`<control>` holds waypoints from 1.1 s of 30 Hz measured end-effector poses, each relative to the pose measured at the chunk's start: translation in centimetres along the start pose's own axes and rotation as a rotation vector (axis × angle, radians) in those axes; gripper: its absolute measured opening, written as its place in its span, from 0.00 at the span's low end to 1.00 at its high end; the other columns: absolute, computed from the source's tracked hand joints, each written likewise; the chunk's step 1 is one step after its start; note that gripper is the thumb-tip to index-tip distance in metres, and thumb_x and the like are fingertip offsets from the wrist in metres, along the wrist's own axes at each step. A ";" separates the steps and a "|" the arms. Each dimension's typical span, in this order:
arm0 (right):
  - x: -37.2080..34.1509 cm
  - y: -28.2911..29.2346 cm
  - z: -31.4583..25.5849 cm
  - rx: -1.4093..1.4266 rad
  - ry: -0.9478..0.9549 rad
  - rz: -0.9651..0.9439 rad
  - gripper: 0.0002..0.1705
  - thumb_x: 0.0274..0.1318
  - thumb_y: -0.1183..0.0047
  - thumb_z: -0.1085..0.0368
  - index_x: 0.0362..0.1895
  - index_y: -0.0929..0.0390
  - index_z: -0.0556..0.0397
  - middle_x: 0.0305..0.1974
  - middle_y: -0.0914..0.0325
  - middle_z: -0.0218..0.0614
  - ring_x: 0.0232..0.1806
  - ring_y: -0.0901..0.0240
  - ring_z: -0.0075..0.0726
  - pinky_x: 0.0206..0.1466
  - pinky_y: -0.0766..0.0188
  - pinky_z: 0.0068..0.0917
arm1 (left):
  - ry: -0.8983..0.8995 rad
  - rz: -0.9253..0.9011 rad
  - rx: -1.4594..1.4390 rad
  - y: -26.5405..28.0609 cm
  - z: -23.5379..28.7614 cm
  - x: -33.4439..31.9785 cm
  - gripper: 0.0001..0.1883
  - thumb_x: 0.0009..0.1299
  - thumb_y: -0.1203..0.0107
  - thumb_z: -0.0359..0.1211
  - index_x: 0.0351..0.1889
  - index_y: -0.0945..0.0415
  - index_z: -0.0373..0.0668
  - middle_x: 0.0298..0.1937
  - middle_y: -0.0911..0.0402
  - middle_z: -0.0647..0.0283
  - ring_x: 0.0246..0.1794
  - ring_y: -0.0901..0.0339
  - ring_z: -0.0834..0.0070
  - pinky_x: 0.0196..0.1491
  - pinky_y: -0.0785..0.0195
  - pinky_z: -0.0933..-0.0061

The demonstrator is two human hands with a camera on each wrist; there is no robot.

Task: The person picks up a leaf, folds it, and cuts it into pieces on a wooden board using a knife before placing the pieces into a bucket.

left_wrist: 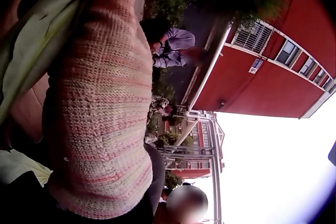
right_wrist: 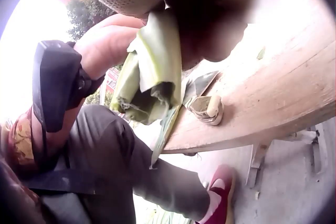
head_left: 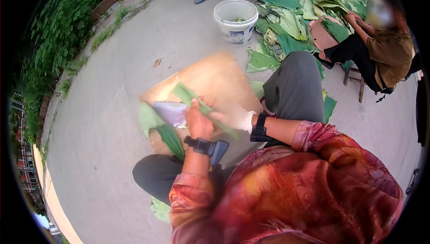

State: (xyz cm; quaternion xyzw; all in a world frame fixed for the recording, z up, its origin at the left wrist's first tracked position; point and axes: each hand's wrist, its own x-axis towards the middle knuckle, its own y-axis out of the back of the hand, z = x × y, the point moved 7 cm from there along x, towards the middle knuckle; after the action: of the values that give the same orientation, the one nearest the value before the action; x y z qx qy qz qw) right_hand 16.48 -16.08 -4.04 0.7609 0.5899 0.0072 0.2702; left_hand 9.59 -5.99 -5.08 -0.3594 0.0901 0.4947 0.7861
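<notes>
1. Leaf roll (right_wrist: 161,50): pale green, yellow-green along its edges.
2. Knitted fabric (left_wrist: 105,103) in the left wrist view: pink and cream bands with faint yellowish lines.
3. Glove (head_left: 239,117): white.
4. Shirt (head_left: 286,190): red, splashed with orange and dark maroon in a marbled pattern.
5. Trousers (head_left: 298,83): plain dark grey.
6. Board (head_left: 210,71): light tan.
7. Bucket (head_left: 234,10): white, with a dark blue print.
8. Heaped leaves (head_left: 293,24): mid-green mixed with paler yellow-green.
9. Shoe (right_wrist: 226,179): deep crimson.
10. Wrist device (right_wrist: 52,85): black.

Shrubs (head_left: 60,38) border the pavement (head_left: 107,109) where a white bucket (head_left: 236,31) stands and a person (head_left: 389,56) sits on a stool (head_left: 361,91).
</notes>
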 end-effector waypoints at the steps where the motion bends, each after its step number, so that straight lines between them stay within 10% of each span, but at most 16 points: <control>1: 0.5 -0.3 0.8 0.186 -0.022 -0.051 0.34 0.71 0.60 0.43 0.74 0.42 0.44 0.48 0.21 0.48 0.46 0.23 0.45 0.51 0.29 0.38 | 0.005 -0.004 -0.004 -0.3 0.6 -0.4 0.11 0.80 0.56 0.34 0.47 0.30 0.34 0.37 0.25 0.58 0.32 0.26 0.65 0.44 0.27 0.60; 3: 1.7 -1.3 3.0 0.557 -0.068 -0.153 0.34 0.71 0.62 0.42 0.75 0.43 0.41 0.47 0.21 0.46 0.45 0.24 0.43 0.50 0.28 0.37 | -0.001 -0.007 -0.002 -0.1 1.0 -0.2 0.11 0.80 0.57 0.35 0.45 0.30 0.34 0.33 0.26 0.59 0.31 0.26 0.66 0.43 0.27 0.61; 18: -0.8 -1.1 -3.0 -0.941 0.300 0.193 0.33 0.67 0.60 0.60 0.74 0.47 0.52 0.33 0.18 0.44 0.30 0.19 0.49 0.29 0.26 0.44 | 0.005 0.009 -0.036 0.7 -0.1 0.8 0.11 0.80 0.57 0.34 0.41 0.31 0.36 0.27 0.32 0.63 0.25 0.34 0.71 0.34 0.33 0.64; 24: -1.0 -0.9 -3.1 -0.823 0.242 0.044 0.40 0.64 0.57 0.63 0.76 0.59 0.57 0.38 0.18 0.49 0.34 0.18 0.49 0.30 0.25 0.43 | 0.016 -0.012 -0.119 0.5 -0.1 0.8 0.11 0.80 0.57 0.35 0.40 0.31 0.37 0.25 0.33 0.64 0.23 0.37 0.74 0.29 0.38 0.69; 27: -1.9 -1.0 -2.8 -0.559 0.449 0.132 0.41 0.61 0.52 0.62 0.73 0.54 0.59 0.39 0.18 0.51 0.35 0.18 0.51 0.33 0.25 0.42 | 0.040 0.029 -0.120 0.9 -0.3 1.2 0.11 0.80 0.57 0.36 0.40 0.31 0.37 0.25 0.34 0.65 0.23 0.39 0.75 0.28 0.39 0.70; 33: -1.5 -1.8 -2.0 -0.771 0.243 0.096 0.27 0.59 0.51 0.62 0.58 0.39 0.64 0.34 0.18 0.51 0.34 0.18 0.54 0.34 0.24 0.43 | 0.070 0.034 -0.172 0.5 -0.1 0.7 0.11 0.80 0.57 0.36 0.40 0.32 0.38 0.24 0.35 0.66 0.22 0.40 0.76 0.26 0.41 0.72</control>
State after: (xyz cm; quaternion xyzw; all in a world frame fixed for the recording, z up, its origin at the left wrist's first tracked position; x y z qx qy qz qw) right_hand 13.77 -16.38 -2.64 0.6240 0.5353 0.3304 0.4636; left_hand 9.52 -5.48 -5.75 -0.4409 0.0809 0.5011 0.7402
